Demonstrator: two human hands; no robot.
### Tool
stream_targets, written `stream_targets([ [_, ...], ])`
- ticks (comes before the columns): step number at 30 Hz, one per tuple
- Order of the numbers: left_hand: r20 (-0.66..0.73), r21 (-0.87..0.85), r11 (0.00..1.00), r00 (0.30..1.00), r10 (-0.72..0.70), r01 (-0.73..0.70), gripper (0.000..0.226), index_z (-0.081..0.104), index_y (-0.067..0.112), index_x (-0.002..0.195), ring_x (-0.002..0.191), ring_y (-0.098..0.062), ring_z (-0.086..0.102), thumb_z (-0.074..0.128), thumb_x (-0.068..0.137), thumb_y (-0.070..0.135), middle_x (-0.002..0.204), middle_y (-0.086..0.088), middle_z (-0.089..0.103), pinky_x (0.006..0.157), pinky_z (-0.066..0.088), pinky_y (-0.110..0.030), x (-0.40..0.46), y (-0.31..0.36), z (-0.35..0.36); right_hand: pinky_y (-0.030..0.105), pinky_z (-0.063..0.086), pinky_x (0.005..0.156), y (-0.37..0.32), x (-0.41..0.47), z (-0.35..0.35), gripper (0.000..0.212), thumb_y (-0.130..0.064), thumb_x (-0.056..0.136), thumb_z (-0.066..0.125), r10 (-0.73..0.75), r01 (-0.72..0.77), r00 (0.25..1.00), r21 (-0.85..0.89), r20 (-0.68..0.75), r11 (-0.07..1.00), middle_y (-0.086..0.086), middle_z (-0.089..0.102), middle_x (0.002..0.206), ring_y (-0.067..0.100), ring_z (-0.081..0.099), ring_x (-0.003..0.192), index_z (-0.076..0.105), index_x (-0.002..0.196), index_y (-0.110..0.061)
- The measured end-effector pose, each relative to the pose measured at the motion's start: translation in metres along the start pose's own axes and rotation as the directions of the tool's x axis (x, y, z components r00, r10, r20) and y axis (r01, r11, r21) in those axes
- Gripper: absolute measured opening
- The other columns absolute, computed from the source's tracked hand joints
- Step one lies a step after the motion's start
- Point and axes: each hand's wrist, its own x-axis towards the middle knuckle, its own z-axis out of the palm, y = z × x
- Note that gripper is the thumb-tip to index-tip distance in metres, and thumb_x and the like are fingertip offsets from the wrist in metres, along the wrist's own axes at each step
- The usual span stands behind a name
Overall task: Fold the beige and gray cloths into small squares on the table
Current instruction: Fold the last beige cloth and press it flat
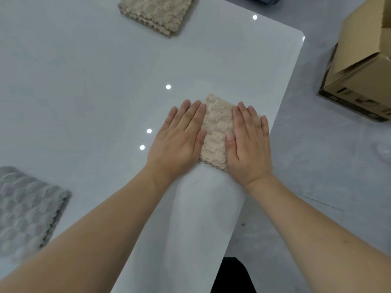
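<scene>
My left hand (179, 134) and my right hand (247, 142) both lie flat, fingers straight and released, pressing on the folded beige cloth (215, 132) that sits between and under them on the white tabletop (95, 81). Neither grip holds anything; the palms and fingers only push down. The left hand covers the left border of the cloth and the right hand covers its right border, so only a strip of the fabric shows between my thumbs. This visible strip is longer than wide, and its long axis runs away from me, leaning a little to the left at the far end; the far corner sticks out beyond my fingertips. Just beside my right hand, on its outer side, the tabletop ends: the right edge runs diagonally, and the cloth lies close to this edge, with the grey floor (317, 166) beyond it. So to the right of my grip there is almost no room, while to the left and ahead of my left hand a wide stretch of tabletop is open. Far ahead of my hands, near the top border of the view, lies a second beige cloth (156, 13), folded, well apart from me. Well to the left of my left forearm, close to the near side, rests a gray cloth (25, 206). A cardboard box (359, 66) stands on the floor, far to the right of my right hand.
</scene>
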Motion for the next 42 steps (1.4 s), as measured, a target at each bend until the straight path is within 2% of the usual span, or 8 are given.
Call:
stream_targets([
  [22,-0.084,0.010,0.963,0.960,-0.269,0.271,0.053,0.030,0.015,0.152,0.148,-0.017,0.020,0.024,0.105,0.038,0.157,-0.002,0.031,0.121,0.008,-0.031,-0.010,0.021,0.006,0.047,0.002,0.120,0.007,-0.001,0.006,0.057,-0.026,0.098,0.029,-0.094,0.094,0.996,0.015,0.001,0.995,0.008,0.017,0.160,0.025,0.010,0.148,0.022,0.151,-0.006],
  [25,-0.153,-0.195,0.853,0.844,-0.513,0.483,0.049,0.030,0.014,0.151,0.148,-0.014,0.018,0.028,0.105,0.032,0.158,-0.002,0.029,0.121,0.007,-0.029,-0.017,0.051,0.013,0.046,0.002,0.120,0.007,-0.001,0.005,0.058,-0.027,0.098,0.029,-0.105,0.103,0.994,0.031,0.037,0.994,0.007,0.015,0.160,0.024,0.010,0.148,0.020,0.151,-0.007],
  [28,-0.202,-0.479,0.647,0.643,-0.739,0.593,0.046,0.031,0.012,0.151,0.148,-0.012,0.017,0.030,0.106,0.024,0.158,-0.002,0.027,0.122,0.011,-0.032,-0.021,0.088,0.015,0.045,0.007,0.119,0.017,0.001,-0.002,0.057,-0.028,0.097,0.031,-0.163,0.157,0.985,0.089,0.062,0.984,0.008,0.023,0.158,0.026,0.020,0.145,0.026,0.150,-0.007],
  [31,-0.213,-0.646,0.454,0.425,-0.880,0.614,0.046,0.031,0.015,0.151,0.147,-0.006,0.015,0.030,0.106,0.024,0.159,0.004,0.026,0.118,0.009,-0.017,-0.019,0.117,0.016,0.042,0.019,0.115,0.033,0.022,-0.014,0.053,-0.026,0.095,0.032,-0.268,0.251,0.962,0.221,0.053,0.942,0.006,0.037,0.152,0.023,0.034,0.138,0.041,0.144,-0.009],
  [34,-0.255,-0.756,0.344,0.233,-0.938,0.557,0.045,0.033,0.017,0.150,0.147,-0.004,0.012,0.030,0.106,0.025,0.159,0.006,0.025,0.117,0.009,-0.016,-0.010,0.141,0.022,0.032,0.026,0.114,0.039,0.059,-0.026,0.049,-0.023,0.095,0.033,-0.473,0.417,0.880,0.406,0.042,0.813,0.009,0.046,0.146,0.021,0.040,0.136,0.049,0.138,-0.005],
  [36,-0.255,-0.807,0.300,0.158,-0.954,0.509,0.045,0.032,0.017,0.150,0.147,-0.002,0.008,0.029,0.106,0.025,0.159,0.008,0.023,0.119,0.009,-0.019,0.000,0.153,0.025,0.016,0.019,0.114,0.039,0.084,-0.033,0.048,-0.021,0.098,0.033,-0.633,0.493,0.766,0.530,0.111,0.690,0.006,0.041,0.149,0.014,0.035,0.139,0.046,0.141,-0.007],
  [40,-0.253,-0.802,0.289,0.140,-0.957,0.522,0.047,0.028,0.016,0.152,0.148,-0.003,0.003,0.027,0.106,0.028,0.161,0.006,0.020,0.121,0.006,-0.026,0.020,0.160,0.036,0.019,0.006,0.117,0.040,0.119,-0.028,0.054,-0.033,0.100,0.025,-0.853,0.631,0.423,0.576,0.305,0.519,0.000,0.021,0.159,0.004,0.015,0.145,0.030,0.150,-0.013],
  [42,-0.280,-0.683,0.312,0.158,-0.947,0.661,0.050,0.026,0.012,0.152,0.149,-0.009,0.001,0.025,0.106,0.030,0.162,0.001,0.018,0.122,0.002,-0.032,0.025,0.156,0.043,0.023,-0.002,0.118,0.043,0.124,-0.019,0.061,-0.041,0.098,0.018,-0.860,0.703,0.338,0.505,0.383,0.501,-0.003,0.012,0.161,0.002,0.003,0.145,0.022,0.152,-0.015],
])
